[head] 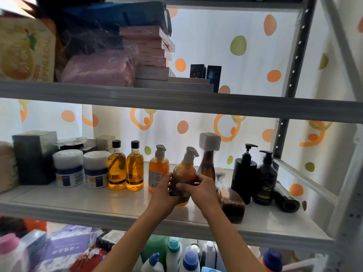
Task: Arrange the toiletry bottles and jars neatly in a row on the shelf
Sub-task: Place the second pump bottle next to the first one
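We are looking up at a white metal shelf (82, 201) against a backlit curtain with orange and green dots. Both our hands hold one rounded, amber-orange plastic pump bottle (185, 171) with a pale pump head, tilted and lifted just above the shelf near its front middle. Our left hand (165, 193) wraps the bottle's lower left side; our right hand (198, 190) curls its fingers round the lower front.

To the left a row already stands: two white jars with blue labels (82, 169), two clear amber bottles with black caps (125, 167), and a small orange pump bottle (158, 169). To the right are a tall brown bottle with a white square cap (208, 154), a brown bottle lying on its side (231, 203), two black pump bottles (255, 173) and a black tube lying down (286, 201).

We judge the held bottle fairly full, so moderately heavy, with smooth, possibly slippery walls. Gripping the body low, not the pump, seems safest for setting it upright beside the orange pump bottle.
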{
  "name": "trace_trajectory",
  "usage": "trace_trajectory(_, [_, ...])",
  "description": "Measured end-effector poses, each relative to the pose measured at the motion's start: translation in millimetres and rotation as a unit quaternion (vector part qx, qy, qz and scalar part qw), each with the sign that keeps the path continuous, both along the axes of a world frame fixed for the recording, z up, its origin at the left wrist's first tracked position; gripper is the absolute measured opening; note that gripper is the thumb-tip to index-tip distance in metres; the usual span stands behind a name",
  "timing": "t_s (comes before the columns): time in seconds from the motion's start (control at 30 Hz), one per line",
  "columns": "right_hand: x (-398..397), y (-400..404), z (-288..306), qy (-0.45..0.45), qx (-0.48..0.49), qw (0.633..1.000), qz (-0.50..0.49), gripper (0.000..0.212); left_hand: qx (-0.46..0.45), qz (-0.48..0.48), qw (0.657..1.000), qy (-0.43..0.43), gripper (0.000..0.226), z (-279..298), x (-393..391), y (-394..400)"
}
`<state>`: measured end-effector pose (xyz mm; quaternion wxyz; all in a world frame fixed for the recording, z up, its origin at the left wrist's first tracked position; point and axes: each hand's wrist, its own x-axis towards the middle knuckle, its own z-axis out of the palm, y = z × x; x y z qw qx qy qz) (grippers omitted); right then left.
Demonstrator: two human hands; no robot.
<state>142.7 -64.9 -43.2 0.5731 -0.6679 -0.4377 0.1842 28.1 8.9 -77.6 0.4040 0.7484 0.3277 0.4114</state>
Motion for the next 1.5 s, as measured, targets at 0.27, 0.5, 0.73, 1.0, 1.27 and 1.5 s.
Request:
trace_trajectory(0.27, [2.2, 17.1, -8.8, -0.029, 0.004, 0.999, -0.029, 0.052, 0.080, 0.113, 0.989, 0.050, 0.059, -4.7, 11.9, 1.3])
trace_trajectory(0.5, [0.6, 15.9, -10.0, -0.015, 0.018, 0.999, -0.036, 0.071, 0.059, 0.132, 0.990, 0.000, 0.047, -2.0, 9.3, -9.6])
trace_trajectory(0.73, [-4.9, 5.3, -9.0, -0.058, 0.005, 0.997, -0.046, 0.065, 0.060, 0.155, 0.986, 0.024, 0.029, -9.5, 1.4, -9.7])
trace_trajectory(1.0, [-5.9, 5.1, -18.7, -0.091, -0.018, 0.992, -0.087, 0.039, 0.061, 0.147, 0.987, 0.027, 0.026, -15.2, -0.7, -7.2])
trace_trajectory(1.27, [-12.0, 19.3, -25.0, -0.086, 0.010, 0.990, -0.113, 0.013, 0.071, 0.100, 0.992, 0.041, 0.039, -17.5, 1.4, -1.5])
trace_trajectory(1.5, [-8.6, 44.5, -27.1, -0.086, 0.002, 0.993, -0.083, 0.008, 0.025, 0.066, 0.997, 0.020, 0.043, -13.3, 3.8, 11.4])
